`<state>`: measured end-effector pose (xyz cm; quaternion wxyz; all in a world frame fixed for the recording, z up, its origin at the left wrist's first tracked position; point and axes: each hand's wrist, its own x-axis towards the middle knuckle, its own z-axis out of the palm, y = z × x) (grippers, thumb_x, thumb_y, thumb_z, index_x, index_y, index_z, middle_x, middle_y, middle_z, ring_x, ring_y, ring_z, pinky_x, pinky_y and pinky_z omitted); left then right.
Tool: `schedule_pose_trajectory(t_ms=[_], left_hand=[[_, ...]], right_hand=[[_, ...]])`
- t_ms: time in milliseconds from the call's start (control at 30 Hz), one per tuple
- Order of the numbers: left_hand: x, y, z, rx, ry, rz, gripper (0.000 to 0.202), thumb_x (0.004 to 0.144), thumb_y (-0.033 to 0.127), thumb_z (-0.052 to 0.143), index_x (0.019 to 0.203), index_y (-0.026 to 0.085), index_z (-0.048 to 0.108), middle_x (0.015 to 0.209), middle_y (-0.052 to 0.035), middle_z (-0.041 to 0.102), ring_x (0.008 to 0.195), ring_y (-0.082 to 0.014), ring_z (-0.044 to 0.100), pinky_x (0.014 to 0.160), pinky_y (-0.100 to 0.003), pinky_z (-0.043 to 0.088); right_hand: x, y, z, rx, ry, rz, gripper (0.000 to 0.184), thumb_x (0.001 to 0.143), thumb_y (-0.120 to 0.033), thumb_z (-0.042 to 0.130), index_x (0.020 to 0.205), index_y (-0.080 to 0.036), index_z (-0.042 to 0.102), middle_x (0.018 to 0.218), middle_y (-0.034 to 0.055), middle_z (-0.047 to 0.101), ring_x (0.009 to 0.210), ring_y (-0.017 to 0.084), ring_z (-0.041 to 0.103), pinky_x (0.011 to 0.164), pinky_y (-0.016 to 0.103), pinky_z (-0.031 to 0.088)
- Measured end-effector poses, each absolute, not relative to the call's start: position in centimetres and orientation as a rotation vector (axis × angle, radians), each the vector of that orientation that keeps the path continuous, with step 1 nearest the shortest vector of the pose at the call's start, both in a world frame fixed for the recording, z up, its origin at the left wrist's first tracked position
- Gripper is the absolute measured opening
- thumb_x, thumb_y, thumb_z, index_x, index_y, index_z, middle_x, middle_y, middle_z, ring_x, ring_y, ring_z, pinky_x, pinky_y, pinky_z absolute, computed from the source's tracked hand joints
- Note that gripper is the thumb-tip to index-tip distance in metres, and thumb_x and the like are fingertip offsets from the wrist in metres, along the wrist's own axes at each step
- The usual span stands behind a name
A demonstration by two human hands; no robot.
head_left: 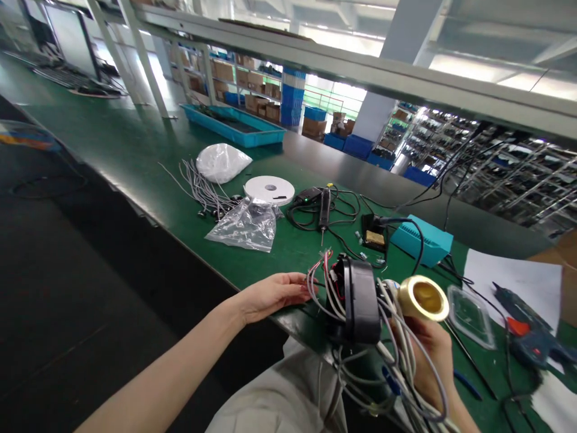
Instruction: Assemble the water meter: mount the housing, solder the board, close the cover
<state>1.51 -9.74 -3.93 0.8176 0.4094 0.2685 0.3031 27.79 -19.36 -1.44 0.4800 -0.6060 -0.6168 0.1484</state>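
My left hand (279, 291) pinches thin wires (312, 282) that come out of the open side of a black plastic housing (364, 300). Red and white leads and a small white connector show inside this housing. On its right is a round gold-coloured metal fitting (424, 298) with a hollow middle. My right hand (430, 355) is closed around the fitting from below, its fingers partly hidden. Grey cables (401, 361) loop from the housing across my right hand and hang over the table edge towards my lap.
Beyond the housing lie an electric screwdriver (324, 210), a white tape roll (270, 190), a clear plastic bag (247, 225) and grey leads (198, 186). A teal soldering station (421, 240) and sponge stand (375, 237) are ahead. A glue gun (532, 337) and clear lid (471, 316) sit right.
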Motion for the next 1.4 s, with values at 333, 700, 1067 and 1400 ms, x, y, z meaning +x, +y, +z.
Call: schedule_pose_trajectory(t_ms=[333,700,1067,1400], left_hand=[[2.1,-3.6,-3.1,1.403,0.682,0.608,0.034,0.057,0.012,0.073,0.091,0.019,0.072,0.086,-0.0027,0.072,0.078,-0.0174,0.063,0.068,-0.024,0.047],[-3.4,1.7,-0.4,1.759,1.184,0.932,0.016,0.069,0.020,0.065,0.083,0.018,0.072,0.081,-0.0017,0.070,0.078,-0.0170,0.058,0.080,-0.025,0.039],[-4.3,-11.0,-5.4,2.078,1.238,1.032,0.027,0.087,0.016,0.043,0.106,0.023,0.061,0.108,-0.0033,0.061,0.106,-0.0179,0.054,0.096,-0.035,0.043],[-2.3,-16.1,-7.2,2.121,1.188,0.872,0.070,0.078,0.003,0.045,0.141,0.023,0.022,0.146,-0.0078,0.030,0.136,-0.0220,0.025,0.113,-0.047,0.027]], right_hand=[[26.7,-17.5,2.3,-1.266,-2.118,0.082,0.033,0.087,-0.020,0.054,0.120,-0.024,0.057,0.116,0.0059,0.065,0.107,0.020,0.061,0.091,0.032,0.050],[25.1,-16.5,2.6,-1.126,-2.540,-0.133,0.036,0.092,-0.017,0.046,0.128,-0.020,0.048,0.109,0.0104,0.065,0.096,0.019,0.061,0.082,0.034,0.050],[21.1,-15.2,3.5,-1.097,-2.863,-0.219,0.032,0.084,-0.008,0.054,0.115,-0.016,0.055,0.094,0.0069,0.064,0.087,0.020,0.060,0.093,0.043,0.042],[21.9,-13.0,4.0,-1.245,-2.764,-0.238,0.034,0.086,-0.018,0.059,0.120,-0.017,0.054,0.105,0.0070,0.064,0.095,0.019,0.059,0.099,0.044,0.039]])
